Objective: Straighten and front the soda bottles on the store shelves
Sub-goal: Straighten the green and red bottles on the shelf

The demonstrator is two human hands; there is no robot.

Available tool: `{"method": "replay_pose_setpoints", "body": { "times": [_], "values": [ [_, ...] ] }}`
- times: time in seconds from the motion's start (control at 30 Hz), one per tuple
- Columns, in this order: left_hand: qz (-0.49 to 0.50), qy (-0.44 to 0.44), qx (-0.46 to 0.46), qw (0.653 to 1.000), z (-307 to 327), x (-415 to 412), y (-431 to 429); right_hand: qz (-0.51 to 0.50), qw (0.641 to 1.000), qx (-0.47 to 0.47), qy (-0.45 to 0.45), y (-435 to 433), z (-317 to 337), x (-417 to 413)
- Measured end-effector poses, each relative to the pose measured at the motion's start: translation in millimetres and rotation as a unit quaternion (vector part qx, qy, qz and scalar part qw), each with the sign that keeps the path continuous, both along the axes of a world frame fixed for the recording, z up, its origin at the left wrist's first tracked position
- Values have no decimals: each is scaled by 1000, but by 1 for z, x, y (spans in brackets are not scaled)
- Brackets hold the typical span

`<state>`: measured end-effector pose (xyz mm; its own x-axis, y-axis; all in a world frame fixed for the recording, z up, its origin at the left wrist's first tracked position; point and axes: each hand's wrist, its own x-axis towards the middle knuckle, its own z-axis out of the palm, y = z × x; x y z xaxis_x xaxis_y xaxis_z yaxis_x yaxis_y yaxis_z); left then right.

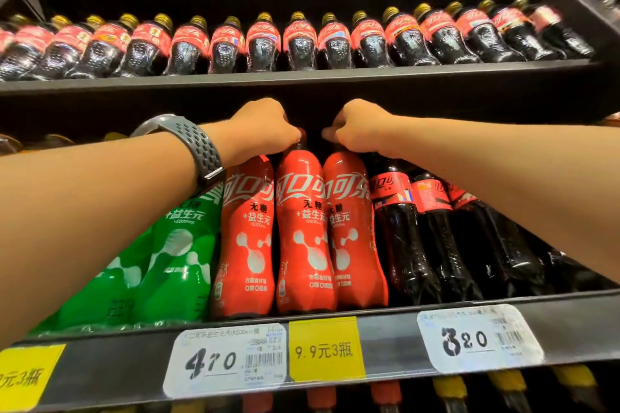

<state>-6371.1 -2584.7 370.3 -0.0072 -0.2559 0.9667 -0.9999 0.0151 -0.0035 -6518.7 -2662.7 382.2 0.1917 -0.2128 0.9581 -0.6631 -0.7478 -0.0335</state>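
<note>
Left hand (265,131): curled round cap tops of red bottles (305,235)
Right hand (359,131): gripping top of rightmost red one
Red bottles: three, upright at shelf (385,317) front, white Chinese Coca-Cola script, "无糖"
Green bottles (174,265): just left
Dark cola bottles (406,238): just right, red labels
Price tags: "470" (228,359), "320" (479,339)
Yellow tag (325,350): "9.9元3瓶"

The left red bottle (246,238), middle red bottle (303,231) and right red bottle (352,231) stand upright and touching, labels toward me. My left hand (265,131) pinches the middle cap and my right hand (359,131) the right one's, with green bottles (174,261) just left and dark cola bottles (409,238) just right.
</note>
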Motion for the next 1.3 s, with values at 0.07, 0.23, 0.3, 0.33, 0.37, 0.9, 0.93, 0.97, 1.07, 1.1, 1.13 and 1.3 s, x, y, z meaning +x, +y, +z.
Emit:
{"method": "replay_pose_setpoints", "body": {
  "times": [0.07, 0.23, 0.3, 0.33, 0.37, 0.9, 0.93, 0.97, 1.07, 1.1, 1.13, 1.3],
  "values": [
    [3, 8, 3, 1000, 1, -3, -1, 3, 1000, 0, 0, 3, 2, -3],
    [5, 5, 11, 1000, -3, -6, -2, 19, 1000, 10, -7, 9, 4, -10],
    [7, 7, 13, 1000, -3, -6, -1, 21, 1000, 11, -4, 10, 1, -10],
    [10, 8, 12, 1000, -3, -7, 0, 24, 1000, 11, -5, 10, -1, -11],
    [14, 10, 11, 1000, -3, -7, 0, 29, 999, 10, -9, 9, -2, -11],
    [44, 20, 15, 999, 1, -13, -3, 32, 999, -8, 5, 6, -11, -9],
    [49, 18, 15, 999, 1, -13, -3, 29, 1000, -7, 9, 6, -11, -10],
    [54, 15, 16, 998, 1, -14, -3, 21, 1000, -6, 12, 6, -11, -12],
    [63, -2, -2, 998, 2, -21, -1, -9, 1000, -18, 5, 8, -7, -24],
    [61, -17, -18, 998, 3, -25, -1, -13, 1000, -25, -2, 10, -5, -30],
    [51, -34, -33, 998, 5, -30, -1, -23, 999, -33, -4, 11, -3, -37],
    [-3, -90, -28, 996, 6, -74, -14, -169, 983, -49, 62, -5, -8, -83]
  ]
}}
